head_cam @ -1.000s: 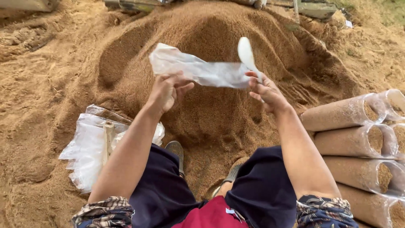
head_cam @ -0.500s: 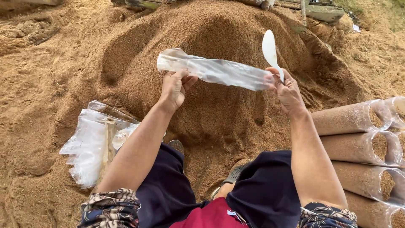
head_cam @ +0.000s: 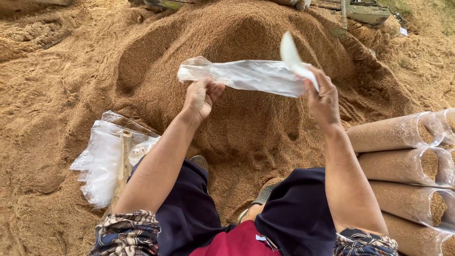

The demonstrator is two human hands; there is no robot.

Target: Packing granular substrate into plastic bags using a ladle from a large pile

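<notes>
A clear, empty plastic bag (head_cam: pixel 246 75) is stretched sideways in the air between my two hands, above a big mound of brown sawdust (head_cam: pixel 246 28). My left hand (head_cam: pixel 200 97) pinches the bag's left end. My right hand (head_cam: pixel 323 97) grips the bag's right end together with a white plastic scoop (head_cam: pixel 290 53), whose bowl sticks up above my fingers. My legs in dark shorts are folded below, with sandals showing on the sawdust.
A stack of clear plastic bags (head_cam: pixel 102 163) with a wooden stick (head_cam: pixel 124 161) on it lies at my left knee. Several sawdust-filled tube bags (head_cam: pixel 403 161) are piled on their sides at the right. Concrete and debris (head_cam: pixel 362 12) edge the mound's far side.
Both hands have kept hold of the bag and lifted it slightly, pulling it tauter. The scoop stays upright in the right hand. The view has shifted a little left.
</notes>
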